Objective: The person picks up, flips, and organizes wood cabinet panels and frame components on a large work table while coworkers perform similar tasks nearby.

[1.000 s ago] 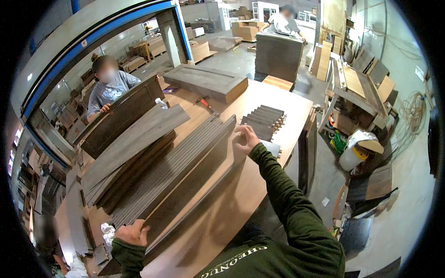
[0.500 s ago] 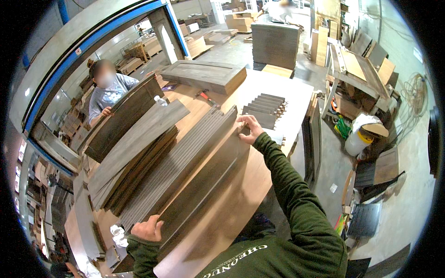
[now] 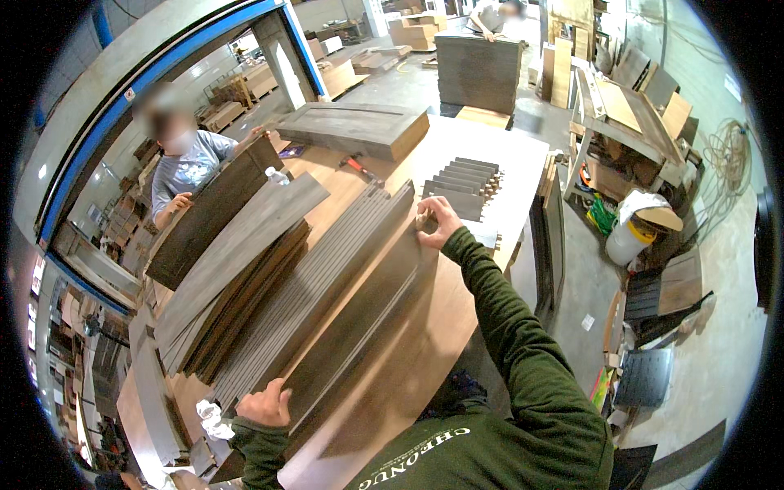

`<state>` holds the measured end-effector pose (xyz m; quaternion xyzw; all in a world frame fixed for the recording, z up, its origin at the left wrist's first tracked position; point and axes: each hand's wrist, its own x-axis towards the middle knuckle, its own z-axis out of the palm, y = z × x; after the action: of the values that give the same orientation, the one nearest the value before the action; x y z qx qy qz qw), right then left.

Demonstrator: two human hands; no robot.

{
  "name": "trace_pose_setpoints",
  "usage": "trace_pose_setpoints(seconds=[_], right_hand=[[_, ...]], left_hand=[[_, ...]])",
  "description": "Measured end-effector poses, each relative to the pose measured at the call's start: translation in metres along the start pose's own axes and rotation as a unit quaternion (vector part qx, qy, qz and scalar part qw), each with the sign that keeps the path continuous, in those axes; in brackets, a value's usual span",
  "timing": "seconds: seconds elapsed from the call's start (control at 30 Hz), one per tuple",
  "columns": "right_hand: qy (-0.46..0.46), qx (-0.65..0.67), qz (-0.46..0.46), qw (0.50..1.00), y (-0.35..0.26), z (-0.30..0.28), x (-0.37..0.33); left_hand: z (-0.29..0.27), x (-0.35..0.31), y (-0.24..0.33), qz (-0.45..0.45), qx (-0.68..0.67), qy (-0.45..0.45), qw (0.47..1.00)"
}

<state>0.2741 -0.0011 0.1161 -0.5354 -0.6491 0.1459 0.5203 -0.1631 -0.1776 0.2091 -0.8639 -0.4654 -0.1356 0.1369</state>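
My left hand (image 3: 265,405) grips the near left end of a long dark wood-grain board (image 3: 355,322), thumb raised at its edge. At the far right end my right hand (image 3: 439,222) pinches the same board, thumb and fingers curled round its corner. The board stands tilted on its long edge over the brown worktable (image 3: 412,351). Just beyond it lies a row of long narrow grey-brown boards (image 3: 314,286), packed side by side. Several short dark pieces (image 3: 464,186) with pegs at their ends are lined up past my right hand.
A stack of wide thin panels (image 3: 245,286) lies left of the row. Across the table a co-worker (image 3: 184,167) holds a dark panel (image 3: 214,214). A red-handled hammer (image 3: 358,166), a plastic bottle (image 3: 276,175), a thick framed panel (image 3: 355,129) and crumpled white paper (image 3: 212,419) rest there too.
My hands keep their hold at both ends of the board, almost unmoved. The co-worker's head and body have shifted slightly left. A person at the back stack has moved their arm.
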Motion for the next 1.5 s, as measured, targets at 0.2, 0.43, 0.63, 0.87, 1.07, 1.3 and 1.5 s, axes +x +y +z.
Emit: trace_pose_setpoints(seconds=[0.2,0.43,0.63,0.87,1.07,1.3,1.5], right_hand=[[-0.017,0.114,0.039,0.993,0.028,0.006,0.017],[0.161,-0.002,0.004,0.987,0.017,0.032,0.004],[0.181,0.058,0.037,0.981,0.007,0.032,-0.005],[0.175,-0.038,-0.03,0.983,0.017,0.053,0.003],[0.175,-0.047,-0.015,0.983,0.058,0.067,0.025],[0.109,-0.089,-0.032,0.99,0.085,0.026,0.039],[0.075,0.047,0.03,0.996,0.101,0.037,0.048]], left_hand=[[0.0,0.005,0.0,0.024,-0.007,-0.005,1.0],[0.018,0.002,-0.005,0.024,0.004,-0.024,0.999],[0.027,0.001,-0.005,0.012,-0.009,-0.064,0.998],[0.052,-0.019,-0.007,-0.017,0.004,-0.019,1.0],[0.043,-0.017,-0.022,-0.021,-0.03,-0.054,0.998],[-0.027,-0.157,-0.066,-0.458,-0.141,0.293,0.827],[0.102,-0.285,-0.059,-0.541,-0.157,0.275,0.78]])
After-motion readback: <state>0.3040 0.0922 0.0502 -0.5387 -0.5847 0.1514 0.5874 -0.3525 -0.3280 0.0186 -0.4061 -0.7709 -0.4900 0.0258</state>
